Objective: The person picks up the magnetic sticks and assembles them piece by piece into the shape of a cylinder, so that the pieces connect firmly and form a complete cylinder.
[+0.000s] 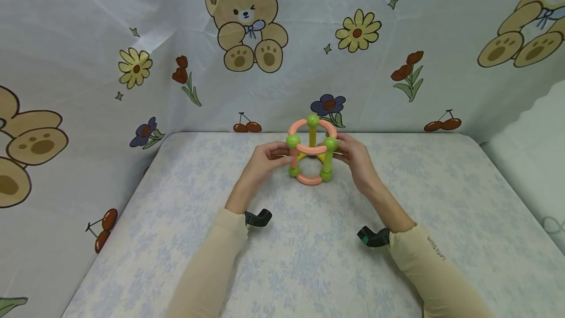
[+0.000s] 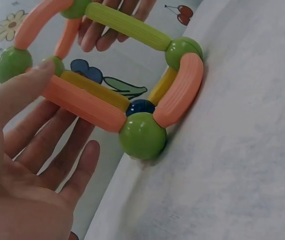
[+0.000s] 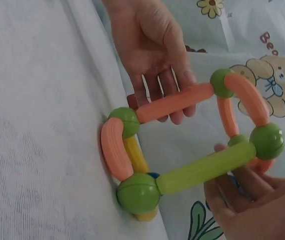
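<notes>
A frame of toy rods and balls [image 1: 311,150] stands upright near the table's back edge. Curved rods, mostly orange, form its top and bottom rings, joined by green balls. In the left wrist view my left hand [image 2: 37,195] pinches the orange upright rod [image 2: 82,102], thumb in front and fingers behind. My right hand [image 1: 353,156] is at the opposite side; its fingers lie behind the light green upright rod [image 3: 207,167], while the thumb stands off the green ball [image 3: 267,141]. A dark blue ball [image 2: 141,107] and yellow lower rods show at the frame's back.
A pale blue-patterned cloth covers the table [image 1: 309,259]. Behind the frame rises a sheet [image 1: 304,77] printed with bears and flowers, close to the back edge. Black wrist devices [image 1: 259,218] protrude inward from both sleeves.
</notes>
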`<state>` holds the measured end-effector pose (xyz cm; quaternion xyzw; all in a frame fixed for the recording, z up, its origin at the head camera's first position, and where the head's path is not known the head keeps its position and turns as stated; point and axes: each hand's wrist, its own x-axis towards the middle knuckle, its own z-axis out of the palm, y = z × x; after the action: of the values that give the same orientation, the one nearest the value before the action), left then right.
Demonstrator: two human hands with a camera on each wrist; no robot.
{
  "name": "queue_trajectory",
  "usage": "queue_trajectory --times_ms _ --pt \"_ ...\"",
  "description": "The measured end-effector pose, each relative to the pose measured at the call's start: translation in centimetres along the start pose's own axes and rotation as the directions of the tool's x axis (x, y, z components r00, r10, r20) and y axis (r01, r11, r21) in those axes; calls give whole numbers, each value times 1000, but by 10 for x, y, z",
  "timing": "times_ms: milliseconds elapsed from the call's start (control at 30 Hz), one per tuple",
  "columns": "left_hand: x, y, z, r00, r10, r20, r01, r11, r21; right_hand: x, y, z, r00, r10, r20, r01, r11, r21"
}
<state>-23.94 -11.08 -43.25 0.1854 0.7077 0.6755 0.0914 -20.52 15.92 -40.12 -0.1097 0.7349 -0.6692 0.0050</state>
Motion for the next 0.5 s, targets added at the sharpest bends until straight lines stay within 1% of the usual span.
queue_trajectory --times_ms 67,133,200,267,300,367,433,500 --pt "1 -5 0 1000 13 22 -15 994 109 2 6 -3 998 27 58 -26 999 -26" --pt "2 -10 0 999 16 36 -23 978 209 4 15 -7 991 43 125 -27 992 -124" --pt "3 -14 1 999 7 33 -16 956 293 5 25 -10 980 53 190 -5 970 -241" --pt "3 -18 2 1000 2 24 -10 946 324 7 35 -11 973 34 229 55 927 -371" --pt "3 -20 3 1000 8 22 -15 942 335 7 38 -12 971 18 239 86 904 -419" --pt "4 -24 5 1000 19 16 -23 938 346 7 43 -11 970 -7 241 126 868 -481" --pt "3 -26 6 999 31 8 -32 934 355 6 45 -11 971 -27 237 149 845 -514" --pt "3 -28 7 999 43 4 -41 932 360 5 45 -11 972 -42 230 160 836 -524"
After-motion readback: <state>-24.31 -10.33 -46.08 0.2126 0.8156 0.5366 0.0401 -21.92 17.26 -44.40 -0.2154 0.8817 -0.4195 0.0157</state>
